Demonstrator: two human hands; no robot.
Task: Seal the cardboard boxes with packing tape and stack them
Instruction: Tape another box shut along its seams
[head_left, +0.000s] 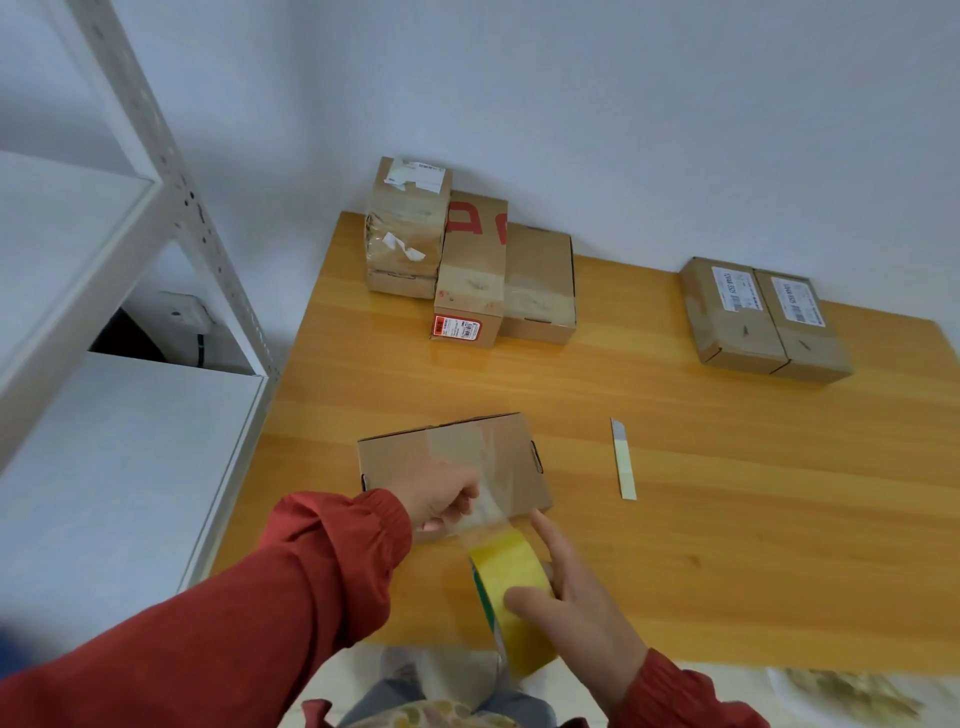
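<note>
Two hands are busy on one small cardboard box (452, 457), which lies near the front edge of the wooden table (727, 519). The left hand (441, 501) pinches the clear tape strip (491, 517) at the near edge of the box, with its fingers curled on it. The right hand (582, 592) holds the yellow tape roll (514, 587) just in front of the box, with the index finger stretched out.

I think the strip can twist or stick to itself if the roll is pulled at an angle, and this would give wrinkles. The box looks light, so a strong pull may drag it off the edge. The utility knife (623, 460) lies apart on the right. To take it, one hand must let go, and the loose tape may then spring back.
</note>
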